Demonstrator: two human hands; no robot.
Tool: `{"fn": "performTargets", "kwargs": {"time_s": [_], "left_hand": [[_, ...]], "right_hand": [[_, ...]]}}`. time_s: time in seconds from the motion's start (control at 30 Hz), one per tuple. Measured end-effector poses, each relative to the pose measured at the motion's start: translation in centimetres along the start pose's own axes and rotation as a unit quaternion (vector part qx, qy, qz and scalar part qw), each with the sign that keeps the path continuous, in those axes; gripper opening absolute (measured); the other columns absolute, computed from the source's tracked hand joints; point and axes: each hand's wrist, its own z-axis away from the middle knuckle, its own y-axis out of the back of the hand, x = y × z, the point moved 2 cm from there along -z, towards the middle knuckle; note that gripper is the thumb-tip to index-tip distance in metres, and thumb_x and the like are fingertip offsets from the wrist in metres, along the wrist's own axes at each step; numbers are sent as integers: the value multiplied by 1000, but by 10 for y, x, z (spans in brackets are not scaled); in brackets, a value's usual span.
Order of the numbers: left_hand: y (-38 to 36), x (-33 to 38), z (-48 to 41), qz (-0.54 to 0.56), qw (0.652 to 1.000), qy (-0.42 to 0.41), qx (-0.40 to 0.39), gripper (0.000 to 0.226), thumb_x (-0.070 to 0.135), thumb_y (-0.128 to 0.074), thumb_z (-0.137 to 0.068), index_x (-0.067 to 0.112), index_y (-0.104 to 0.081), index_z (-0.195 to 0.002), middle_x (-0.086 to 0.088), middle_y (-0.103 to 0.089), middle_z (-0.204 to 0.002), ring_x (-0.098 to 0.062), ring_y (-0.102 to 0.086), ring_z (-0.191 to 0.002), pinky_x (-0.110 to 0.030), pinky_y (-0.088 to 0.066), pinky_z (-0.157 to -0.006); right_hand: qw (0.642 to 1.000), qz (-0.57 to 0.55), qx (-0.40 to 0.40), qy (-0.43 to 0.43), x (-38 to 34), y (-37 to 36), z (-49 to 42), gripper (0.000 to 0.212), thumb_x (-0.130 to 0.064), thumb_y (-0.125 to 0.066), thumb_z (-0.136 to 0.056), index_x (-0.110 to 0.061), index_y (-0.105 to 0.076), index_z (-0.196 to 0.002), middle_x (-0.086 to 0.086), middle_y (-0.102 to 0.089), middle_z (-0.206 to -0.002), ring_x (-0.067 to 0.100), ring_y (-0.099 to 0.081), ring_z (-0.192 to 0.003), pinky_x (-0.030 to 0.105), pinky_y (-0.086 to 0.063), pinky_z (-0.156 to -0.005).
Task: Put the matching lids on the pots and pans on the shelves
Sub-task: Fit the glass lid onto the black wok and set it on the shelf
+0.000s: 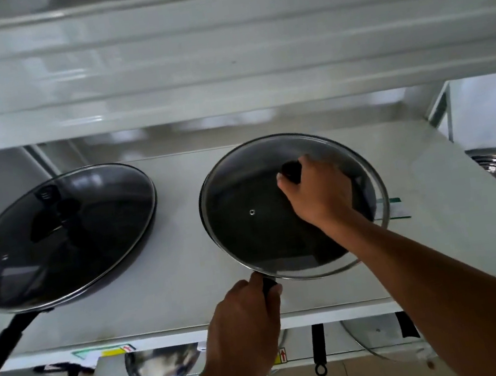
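**Nearly seated: the glass lid goes onto the second pan**

Here the person stands at a white shelf [188, 270] with two dark frying pans on it. The left pan [137, 233] already wears its glass lid [63, 234]. The right pan [213, 225] is the one in hand: the left hand [244, 320] is clenched around its black handle [269, 284] at the shelf's front edge, and the right hand [318, 193] has its fingers [284, 182] closed on the black knob [291, 171] of a second glass lid [260, 211].

That lid covers the pan but looks pushed to the right, its steel rim overhanging on that side, so I judge it not yet settled.

The risk from here is plain enough. If the right hand lets go while the rim rides on the pan's edge, the lid may tip or slide off onto the shelf, and glass would not take that kindly. A tug on the handle could also drag the pan toward the front edge.

As for writing, there is a green and white label [394, 207] under the lid's right side and arrow stickers [283, 355] on the shelf's front edge, but no words can be read.
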Motion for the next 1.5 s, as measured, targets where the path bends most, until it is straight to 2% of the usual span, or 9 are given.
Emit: {"fn": "performTargets", "kwargs": {"time_s": [0.1, 0.37, 0.47, 0.6, 0.83, 1.1, 1.27, 1.4, 1.5], "left_hand": [[-1, -3, -1, -6, 1000, -10, -2, 32, 46, -30, -100, 30, -52, -117, 4, -63, -95, -14, -61, -86, -30, -52, -77], [-5, -6, 0, 16, 999, -21, 19, 34, 46, -32, -99, 29, -55, -117, 7, -61, -92, -8, -56, -77, -20, -41, -68], [-5, -8, -2, 11, 999, -26, 30, 33, 45, -31, -99, 29, -55, -116, 9, -60, -90, -8, -49, -75, -20, -35, -67], [-7, -9, -2, 17, 999, -25, 32, 33, 45, -33, -99, 28, -57, -115, 7, -64, -92, -7, -51, -76, -21, -36, -68], [-5, -9, 0, 33, 998, -31, 40, 30, 45, -34, -99, 28, -57, -108, 10, -52, -78, -8, -49, -68, -16, -31, -56], [-9, -11, -2, 52, 996, -26, 63, 29, 44, -39, -98, 26, -61, -105, 5, -63, -82, -12, -59, -73, -26, -48, -67], [-13, -6, -8, 57, 995, -34, 70, 30, 42, -40, -98, 24, -62, -107, 5, -62, -79, -12, -57, -69, -24, -47, -64], [-16, 4, -22, 50, 995, -28, 77, 29, 39, -41, -99, 21, -62, -106, 4, -61, -79, -10, -56, -68, -20, -40, -62], [-22, 13, -33, 67, 995, -6, 78, 30, 39, -43, -99, 19, -65, -103, 0, -67, -84, -14, -61, -73, -26, -49, -66]], "right_hand": [[1000, 21, 7, 5, 1, -5, 1, 44, -53, -49, -93, -13, -59, -108, 8, -70, -93, 23, -67, -83, 25, -32, -60], [999, 33, -2, 13, -6, -12, -12, 45, -51, -50, -93, -10, -58, -110, 10, -70, -96, 27, -67, -88, 26, -31, -62], [999, 24, 4, 22, -7, -18, -14, 44, -51, -49, -93, -10, -58, -106, 11, -70, -93, 28, -67, -84, 27, -32, -61], [1000, 6, 8, 28, -8, -22, -16, 43, -51, -50, -93, -10, -58, -104, 10, -69, -91, 26, -67, -83, 26, -32, -61], [1000, 26, -1, 17, -11, -22, -18, 42, -48, -53, -91, -8, -59, -102, 12, -70, -95, 30, -66, -88, 28, -34, -62], [999, 15, 15, 29, -10, -24, -14, 43, -47, -52, -94, -7, -58, -110, 12, -70, -98, 27, -67, -89, 26, -33, -63], [999, -1, -11, 32, -8, -29, -20, 44, -42, -53, -95, -4, -54, -117, 16, -69, -106, 30, -66, -98, 28, -39, -68], [999, 3, -41, 19, -6, -29, -27, 55, -38, -50, -96, 2, -45, -132, 21, -63, -119, 34, -61, -109, 39, -49, -87], [999, -26, -43, 5, -3, -19, -21, 47, -36, -49, -95, -1, -50, -125, 19, -63, -119, 34, -60, -108, 39, -47, -88]]}}
